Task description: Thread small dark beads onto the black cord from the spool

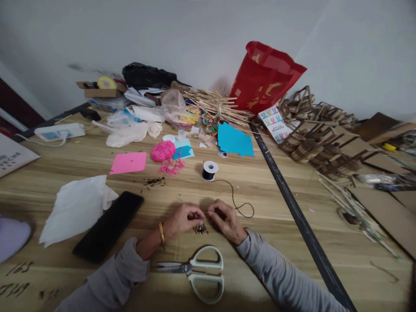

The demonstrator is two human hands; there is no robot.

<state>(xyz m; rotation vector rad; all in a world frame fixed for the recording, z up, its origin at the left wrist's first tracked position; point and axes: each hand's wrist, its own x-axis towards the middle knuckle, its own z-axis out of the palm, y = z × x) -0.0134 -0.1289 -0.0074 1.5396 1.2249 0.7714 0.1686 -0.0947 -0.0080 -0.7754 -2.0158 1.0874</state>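
Scissors [185,268] lie nearest on the table [260,277], their long axis crosswise, blades pointing left. Just beyond, a small pile of beads [200,229] sits below the gap between the hands, nearer the left hand [188,217]. Its fingertips press together on the black cord [232,190]; whether they also hold a bead, I cannot tell. The right hand [226,219] pinches the cord too, a short stretch running crosswise between them. Farther off, the spool [210,169] stands upright.
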